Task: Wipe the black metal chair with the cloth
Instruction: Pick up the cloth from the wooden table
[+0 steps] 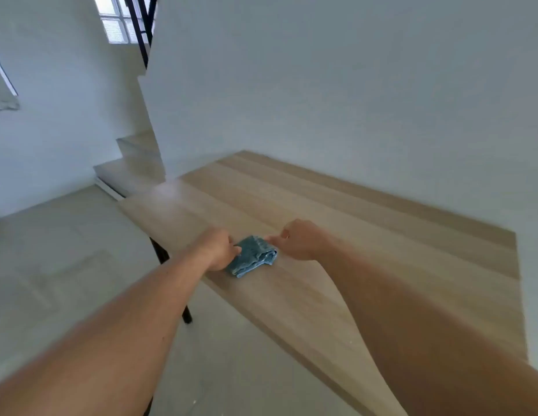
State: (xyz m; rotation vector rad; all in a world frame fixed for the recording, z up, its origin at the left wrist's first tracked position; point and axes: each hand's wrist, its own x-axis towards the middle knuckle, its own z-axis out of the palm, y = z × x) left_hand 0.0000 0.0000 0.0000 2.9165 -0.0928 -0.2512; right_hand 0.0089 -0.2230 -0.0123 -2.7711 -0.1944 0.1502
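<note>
1. Forearms, two, bare: both stretched forward from the bottom edge, the left over the floor (66, 250), the right over the table (381, 235).
2. Left hand (219, 250): fingers curled closed on the near-left edge of the cloth (254, 256), thumb resting on top.
3. Right hand (294, 240): fingers bent, thumb and forefinger seemingly pinching the cloth's far corner.
4. Cloth: blue, folded into a small bundle, lying on the table between the two hands and touching both, close to the table's front edge.
5. Table: pale wood top set against a white wall. One black table leg (171, 280) shows just below the left hand.
6. Chair, black metal: not in view, so its place cannot be told.
7. Stairs (126, 172): beyond and to the left of the left hand.
8. Step in hand, as judged: taking up the cloth. Wiping is not yet begun.
9. Next move, as judged: lift the cloth clear of the table, gather it into one hand, then turn to find the chair.
</note>
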